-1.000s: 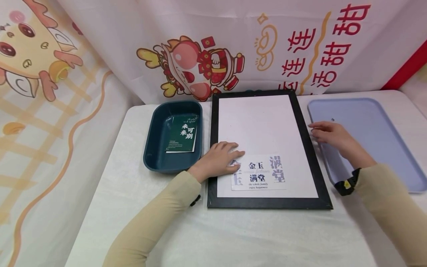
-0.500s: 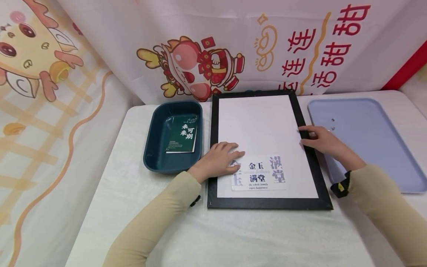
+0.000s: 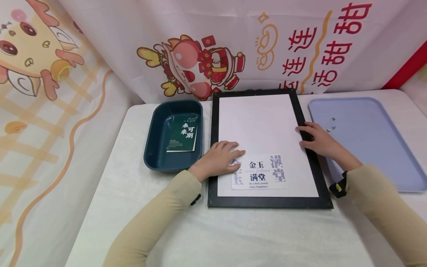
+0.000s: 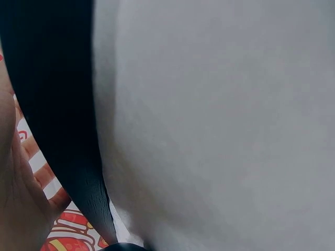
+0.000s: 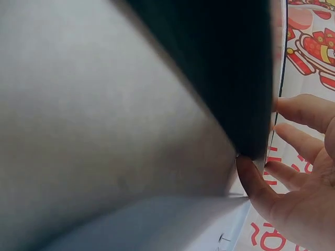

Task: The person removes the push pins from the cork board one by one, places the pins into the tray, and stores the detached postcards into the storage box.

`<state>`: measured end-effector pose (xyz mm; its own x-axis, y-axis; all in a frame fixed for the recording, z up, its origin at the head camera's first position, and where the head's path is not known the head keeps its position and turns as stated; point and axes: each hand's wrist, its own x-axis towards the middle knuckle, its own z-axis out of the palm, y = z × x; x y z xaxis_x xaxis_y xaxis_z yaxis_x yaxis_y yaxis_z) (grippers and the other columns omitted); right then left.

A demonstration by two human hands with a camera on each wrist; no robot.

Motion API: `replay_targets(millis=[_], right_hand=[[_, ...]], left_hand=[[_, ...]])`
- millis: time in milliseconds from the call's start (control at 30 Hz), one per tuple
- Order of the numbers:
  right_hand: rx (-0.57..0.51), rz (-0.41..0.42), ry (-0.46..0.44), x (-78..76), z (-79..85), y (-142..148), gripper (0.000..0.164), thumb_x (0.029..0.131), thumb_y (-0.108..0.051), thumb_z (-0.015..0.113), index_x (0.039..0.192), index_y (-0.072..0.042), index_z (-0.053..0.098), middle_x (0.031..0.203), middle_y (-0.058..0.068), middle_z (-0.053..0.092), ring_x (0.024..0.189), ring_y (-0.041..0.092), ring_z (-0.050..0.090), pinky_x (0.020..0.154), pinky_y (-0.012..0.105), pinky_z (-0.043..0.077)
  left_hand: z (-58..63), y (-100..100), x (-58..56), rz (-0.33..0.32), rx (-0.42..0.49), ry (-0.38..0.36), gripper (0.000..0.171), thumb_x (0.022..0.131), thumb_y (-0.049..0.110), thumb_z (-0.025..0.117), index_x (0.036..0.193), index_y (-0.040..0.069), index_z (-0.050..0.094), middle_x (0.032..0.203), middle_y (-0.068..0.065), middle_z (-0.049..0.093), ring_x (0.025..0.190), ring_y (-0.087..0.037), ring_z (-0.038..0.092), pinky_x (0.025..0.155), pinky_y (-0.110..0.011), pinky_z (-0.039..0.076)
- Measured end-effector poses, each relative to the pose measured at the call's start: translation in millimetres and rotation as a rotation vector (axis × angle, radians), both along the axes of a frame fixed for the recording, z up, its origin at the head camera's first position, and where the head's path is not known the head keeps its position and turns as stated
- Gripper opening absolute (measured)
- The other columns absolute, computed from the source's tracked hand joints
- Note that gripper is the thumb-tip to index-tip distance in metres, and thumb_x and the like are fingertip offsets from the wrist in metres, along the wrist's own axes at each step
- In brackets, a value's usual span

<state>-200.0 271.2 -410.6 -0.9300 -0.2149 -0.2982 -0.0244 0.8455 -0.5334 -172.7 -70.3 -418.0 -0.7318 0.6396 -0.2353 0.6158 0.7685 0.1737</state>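
A black-framed white board (image 3: pixel 257 126) lies on the table in the head view. On its lower part rests a white greeting card (image 3: pixel 263 178) printed with Chinese characters. My left hand (image 3: pixel 215 159) lies across the board's left edge, fingers spread and the fingertips over the card's upper left corner. At the board's right edge, the fingers of my right hand (image 3: pixel 320 141) reach over the black frame and touch it. In the right wrist view one finger (image 5: pixel 254 180) sits against the frame's side, with the others beyond it. Whether anything small lies under those fingertips is hidden.
Left of the board stands a dark teal basin (image 3: pixel 151 148) with a green card (image 3: pixel 183 133) inside. A pale blue tray (image 3: pixel 370 148) lies to the right, with a few tiny shiny things (image 3: pixel 333 127) on it. A printed cloth hangs behind the table.
My right hand has moved left from beside the tray's near edge onto the board's right frame. The left hand, card and board have stayed where they were.
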Motion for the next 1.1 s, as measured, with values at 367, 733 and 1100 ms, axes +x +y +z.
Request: replay_targets(millis=[367, 733, 1100], right_hand=[[0.015, 0.017, -0.016, 0.4, 0.7, 0.7, 0.060, 0.096, -0.016, 0.051, 0.148, 0.003, 0.026, 0.155, 0.033, 0.002, 0.140, 0.055, 0.010, 0.108, 0.068, 0.019], [0.007, 0.038, -0.021, 0.6, -0.7, 2.1, 0.060, 0.097, -0.016, 0.049, 0.149, 0.002, 0.024, 0.155, 0.032, 0.001, 0.140, 0.055, 0.008, 0.108, 0.068, 0.018], [-0.002, 0.042, -0.026, 1.0, -0.5, 2.6, 0.060, 0.097, -0.016, 0.049, 0.149, 0.002, 0.025, 0.155, 0.032, 0.001, 0.140, 0.055, 0.008, 0.107, 0.069, 0.019]], left_hand=[[1.8, 0.6, 0.0, -0.003, 0.012, 0.002, 0.052, 0.098, 0.048, 0.043, 0.147, 0.032, 0.037, 0.156, -0.002, 0.030, 0.143, -0.026, 0.029, 0.117, -0.047, 0.024], [5.5, 5.9, 1.3, -0.001, 0.034, 0.017, 0.049, 0.096, 0.042, 0.050, 0.142, 0.024, 0.047, 0.144, -0.003, 0.044, 0.132, -0.022, 0.041, 0.113, -0.042, 0.032], [14.4, 14.2, 11.5, 0.022, 0.007, 0.048, 0.067, 0.088, 0.062, 0.053, 0.137, 0.016, 0.051, 0.131, -0.005, 0.052, 0.114, -0.019, 0.051, 0.101, -0.036, 0.044]])
